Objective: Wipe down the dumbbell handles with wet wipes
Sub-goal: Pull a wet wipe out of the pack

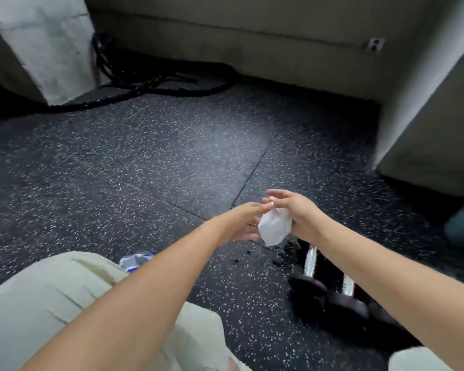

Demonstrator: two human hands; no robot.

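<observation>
In the middle of the frame, a little right of center, we are holding a white wet wipe bunched in our right hand. The palm and lower fingers are curling round its top, while the forefinger is stretching loosely above. Our left hand is reaching in from the left and meeting the wipe's near edge. The blur means we cannot tell whether those fingers are pinching it or only touching it. We are probably holding the wipe up between both hands to spread or refold it into a pad that will wrap round a bar.

Below the wipe, toward the lower right, two black dumbbells are lying side by side on the speckled rubber floor, partly under our right forearm. Their chrome handles are showing bare, and the wipe is hanging clear of them, so no wiping contact is happening yet.

At lower left of center, a blue-and-white wipes packet is lying beside our knee, within easy reach. A black battle rope is trailing across the upper left.
</observation>
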